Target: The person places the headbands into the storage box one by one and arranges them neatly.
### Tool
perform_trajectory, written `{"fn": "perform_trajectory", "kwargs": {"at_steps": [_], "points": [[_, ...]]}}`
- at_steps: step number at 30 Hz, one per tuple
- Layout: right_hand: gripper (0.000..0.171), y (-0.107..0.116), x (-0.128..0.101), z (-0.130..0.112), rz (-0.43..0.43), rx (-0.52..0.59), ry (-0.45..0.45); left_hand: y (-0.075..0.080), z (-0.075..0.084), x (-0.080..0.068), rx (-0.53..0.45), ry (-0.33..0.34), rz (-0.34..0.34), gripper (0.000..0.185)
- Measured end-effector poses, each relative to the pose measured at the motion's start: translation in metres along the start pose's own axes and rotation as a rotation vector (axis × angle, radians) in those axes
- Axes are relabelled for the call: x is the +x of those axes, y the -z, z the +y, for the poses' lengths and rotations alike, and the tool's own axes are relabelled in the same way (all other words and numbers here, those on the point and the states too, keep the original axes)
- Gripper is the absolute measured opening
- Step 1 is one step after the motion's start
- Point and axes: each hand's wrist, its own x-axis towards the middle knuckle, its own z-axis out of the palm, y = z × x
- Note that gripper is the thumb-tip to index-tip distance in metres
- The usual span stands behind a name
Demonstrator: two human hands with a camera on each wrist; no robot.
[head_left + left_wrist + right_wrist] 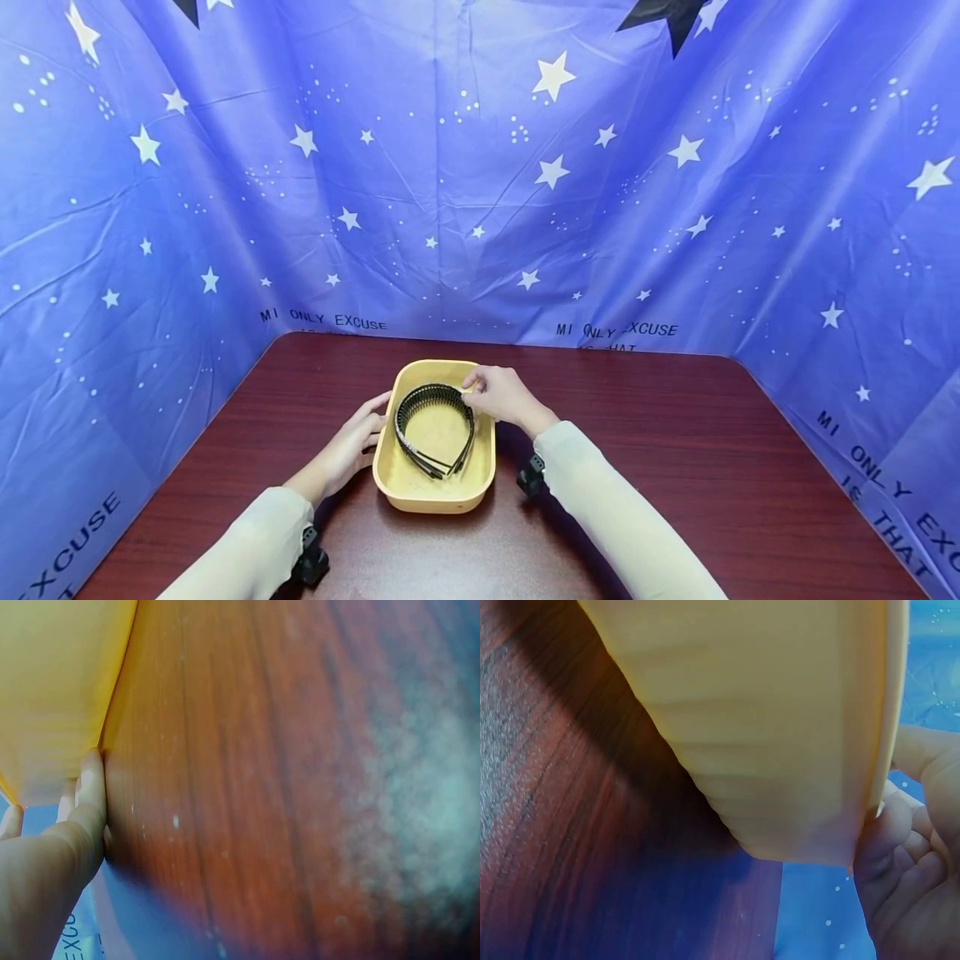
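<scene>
A yellow plastic bin (390, 490) stands on the table, with black toothed headbands (435, 390) lying nested in it, their ends toward the front. A silvery, sparkly strip shows along their left side. My right hand (504, 396) reaches over the bin's right rim, thumb and forefinger pinching the headbands' upper right part. Its other fingers (919, 859) are curled at the rim in the right wrist view. Against the bin's left wall rests my left hand (351, 446). Its fingers (91, 784) extend along the wall's lower edge in the left wrist view.
The dark red wooden table (637, 467) reaches out on both sides of the bin. A blue curtain (465, 167) with white stars hangs behind and beside it. Black wrist cameras (531, 477) sit below both white sleeves (622, 508).
</scene>
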Motion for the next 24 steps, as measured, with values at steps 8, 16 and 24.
{"fn": "perform_trajectory", "kwargs": {"at_steps": [8, 16, 24], "points": [[0.017, 0.003, -0.003, 0.004, -0.021, 0.141, -0.012, 0.000, 0.000, 0.000, -0.004, 0.007, 0.009, 0.057], [0.024, 0.014, -0.011, 0.006, -0.053, 0.233, -0.008, 0.000, -0.001, 0.000, -0.012, 0.009, 0.004, 0.057], [0.026, 0.030, -0.023, 0.005, -0.058, 0.214, 0.025, 0.000, -0.001, 0.001, -0.008, -0.001, 0.008, 0.057]]}}
